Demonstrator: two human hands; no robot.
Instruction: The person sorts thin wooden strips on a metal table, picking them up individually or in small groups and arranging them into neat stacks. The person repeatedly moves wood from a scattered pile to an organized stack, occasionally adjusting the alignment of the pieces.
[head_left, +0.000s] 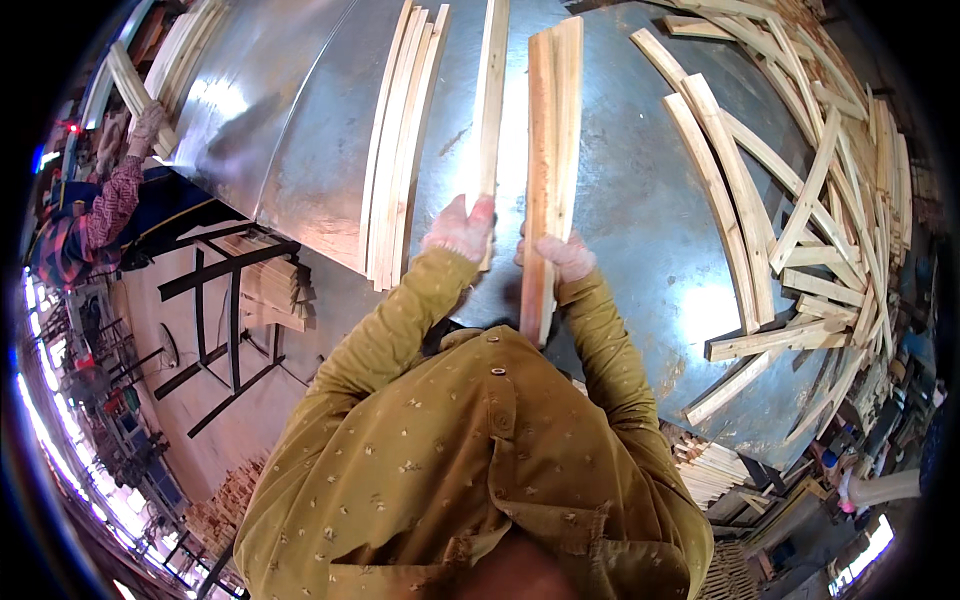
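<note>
My left hand (460,229), in what looks like a pale glove, is closed around the near end of a long, narrow wooden strip (491,110). To its right, my right hand (566,256) grips the near part of wooden boards (555,120), at least two lying face to face. Its thumb side shows in front of the boards, and some of its fingers are hidden behind them. Left of my left hand, several wooden strips (405,150) lie side by side on the metal tabletop (310,140), their near ends by my left forearm.
Curved and straight wooden pieces (800,190) lie in a loose heap along the table's right side. A co-worker (100,220) handles strips at the far left. Below the table's left edge stands a black metal frame (235,330) beside stacked wood (268,285). More wood (710,470) is stacked at lower right.
</note>
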